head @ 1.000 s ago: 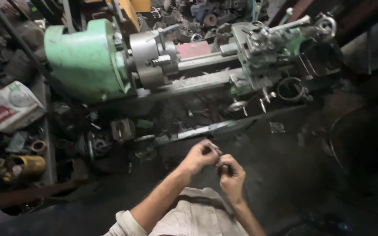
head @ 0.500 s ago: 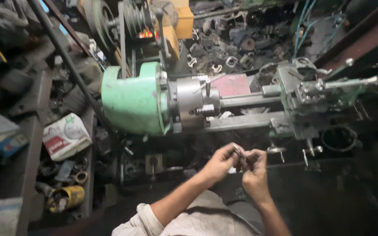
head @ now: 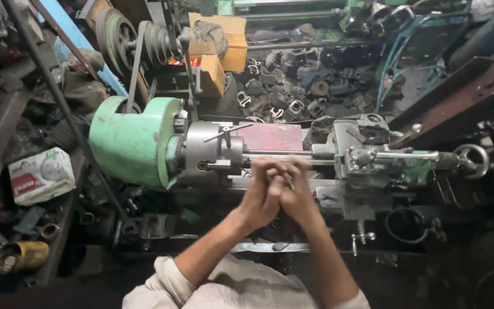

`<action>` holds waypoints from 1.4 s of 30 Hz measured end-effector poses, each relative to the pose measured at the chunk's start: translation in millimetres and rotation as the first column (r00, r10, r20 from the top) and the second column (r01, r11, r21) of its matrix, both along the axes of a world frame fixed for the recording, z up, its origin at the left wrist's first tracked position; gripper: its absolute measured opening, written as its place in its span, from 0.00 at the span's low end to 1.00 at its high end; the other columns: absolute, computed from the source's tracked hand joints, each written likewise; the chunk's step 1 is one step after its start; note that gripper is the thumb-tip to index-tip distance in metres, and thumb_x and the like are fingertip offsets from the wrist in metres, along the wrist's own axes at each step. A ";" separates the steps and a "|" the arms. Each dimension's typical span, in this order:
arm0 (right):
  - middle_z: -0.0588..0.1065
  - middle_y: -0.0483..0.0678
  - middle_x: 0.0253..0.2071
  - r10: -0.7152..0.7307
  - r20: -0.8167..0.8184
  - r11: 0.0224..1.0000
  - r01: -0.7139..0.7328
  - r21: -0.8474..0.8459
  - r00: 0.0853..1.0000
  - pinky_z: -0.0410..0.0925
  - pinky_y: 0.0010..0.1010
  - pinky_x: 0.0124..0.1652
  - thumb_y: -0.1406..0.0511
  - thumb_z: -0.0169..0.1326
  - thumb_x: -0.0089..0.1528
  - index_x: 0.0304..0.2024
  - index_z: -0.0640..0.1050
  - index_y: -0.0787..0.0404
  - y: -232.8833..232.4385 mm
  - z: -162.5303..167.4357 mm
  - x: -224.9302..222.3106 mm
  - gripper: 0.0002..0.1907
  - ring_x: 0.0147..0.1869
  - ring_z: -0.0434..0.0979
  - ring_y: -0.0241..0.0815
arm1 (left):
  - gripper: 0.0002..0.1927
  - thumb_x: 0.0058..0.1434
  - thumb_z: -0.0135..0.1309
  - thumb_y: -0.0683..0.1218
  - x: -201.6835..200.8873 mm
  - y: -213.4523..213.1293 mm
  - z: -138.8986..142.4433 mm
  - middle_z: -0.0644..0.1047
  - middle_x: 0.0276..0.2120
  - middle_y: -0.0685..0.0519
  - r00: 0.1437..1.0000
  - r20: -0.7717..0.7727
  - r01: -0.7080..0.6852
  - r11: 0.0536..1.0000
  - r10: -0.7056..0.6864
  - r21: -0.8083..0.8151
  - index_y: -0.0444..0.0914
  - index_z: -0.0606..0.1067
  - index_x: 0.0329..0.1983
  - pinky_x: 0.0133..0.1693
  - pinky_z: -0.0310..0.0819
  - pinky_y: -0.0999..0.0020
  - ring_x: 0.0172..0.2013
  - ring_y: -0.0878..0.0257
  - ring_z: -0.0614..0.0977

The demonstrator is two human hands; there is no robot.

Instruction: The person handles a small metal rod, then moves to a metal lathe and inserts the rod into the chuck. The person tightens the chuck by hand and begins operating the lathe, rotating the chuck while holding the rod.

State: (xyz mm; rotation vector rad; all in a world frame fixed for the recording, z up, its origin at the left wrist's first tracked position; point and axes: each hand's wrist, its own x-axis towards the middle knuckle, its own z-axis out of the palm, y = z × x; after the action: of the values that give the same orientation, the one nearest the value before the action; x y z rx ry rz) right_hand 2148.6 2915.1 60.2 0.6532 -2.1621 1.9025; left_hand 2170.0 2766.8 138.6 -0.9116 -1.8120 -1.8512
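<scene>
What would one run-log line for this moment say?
left hand: pressed against right hand | hold: small item, unclear | place: before lathe chuck | near: green headstock, carriage

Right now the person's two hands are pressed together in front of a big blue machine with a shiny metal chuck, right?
Not quite: the head view shows the machine's housing is green, not blue. The left hand and right hand are pressed together in front of it, near the shiny metal chuck.
</scene>
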 end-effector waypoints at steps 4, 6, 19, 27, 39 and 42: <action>0.76 0.55 0.49 0.055 0.198 0.955 -0.109 0.275 0.979 0.70 0.32 0.51 0.79 0.51 0.52 0.53 0.76 0.63 38.7 -31.0 -39.5 0.26 0.54 0.77 0.43 | 0.09 0.77 0.42 0.43 5.0 21.2 23.3 0.69 0.41 0.52 0.977 -0.199 0.122 0.967 -0.077 0.225 0.40 0.62 0.58 0.48 0.71 0.63 0.39 0.63 0.70; 0.79 0.54 0.45 0.000 0.245 0.953 -0.074 0.293 0.970 0.72 0.32 0.50 0.77 0.51 0.56 0.49 0.79 0.63 59.6 -47.2 -54.8 0.18 0.51 0.80 0.43 | 0.08 0.77 0.42 0.44 1.6 24.2 23.0 0.72 0.37 0.54 0.992 -0.130 0.018 0.993 -0.002 0.119 0.38 0.64 0.56 0.45 0.70 0.66 0.37 0.65 0.71; 0.80 0.58 0.40 -0.144 0.203 0.745 -0.028 0.667 0.969 0.71 0.47 0.46 0.63 0.57 0.62 0.46 0.82 0.52 133.0 -100.7 -79.8 0.09 0.48 0.80 0.61 | 0.13 0.74 0.45 0.49 74.5 51.4 -93.9 0.71 0.26 0.59 0.621 0.725 -0.258 0.951 0.298 -0.170 0.35 0.74 0.47 0.33 0.68 0.76 0.30 0.72 0.70; 0.80 0.57 0.39 -0.186 0.115 0.649 0.034 0.760 0.976 0.70 0.50 0.44 0.62 0.56 0.65 0.44 0.82 0.54 126.1 -114.7 -72.4 0.07 0.47 0.79 0.62 | 0.12 0.78 0.39 0.48 96.4 54.9 -125.8 0.67 0.28 0.56 0.554 0.739 -0.412 0.898 0.383 -0.156 0.37 0.68 0.57 0.34 0.65 0.72 0.30 0.70 0.67; 0.79 0.45 0.41 0.232 0.855 0.916 0.191 -0.352 0.463 0.67 0.26 0.30 0.52 0.38 0.70 0.45 0.77 0.54 61.4 -69.6 -8.3 0.19 0.34 0.77 0.36 | 0.13 0.68 0.54 0.51 19.5 44.0 -55.8 0.81 0.45 0.51 0.918 0.111 -0.234 0.744 0.382 -0.626 0.42 0.77 0.51 0.50 0.70 0.58 0.51 0.52 0.79; 0.71 0.42 0.29 0.502 0.829 0.738 0.377 -0.559 0.247 0.66 0.26 0.28 0.54 0.41 0.73 0.40 0.73 0.57 47.1 -81.1 0.0 0.17 0.29 0.71 0.34 | 0.15 0.66 0.55 0.53 -14.9 19.9 -40.2 0.79 0.47 0.51 0.912 -0.089 -0.341 0.620 0.401 -0.707 0.42 0.76 0.52 0.53 0.69 0.57 0.53 0.53 0.77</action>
State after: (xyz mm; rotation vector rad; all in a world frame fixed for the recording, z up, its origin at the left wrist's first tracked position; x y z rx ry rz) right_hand 2148.6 2962.3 -20.9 -0.9656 -1.3330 3.4394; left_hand 2155.1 2786.6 98.4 -0.5959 -2.5969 -0.9066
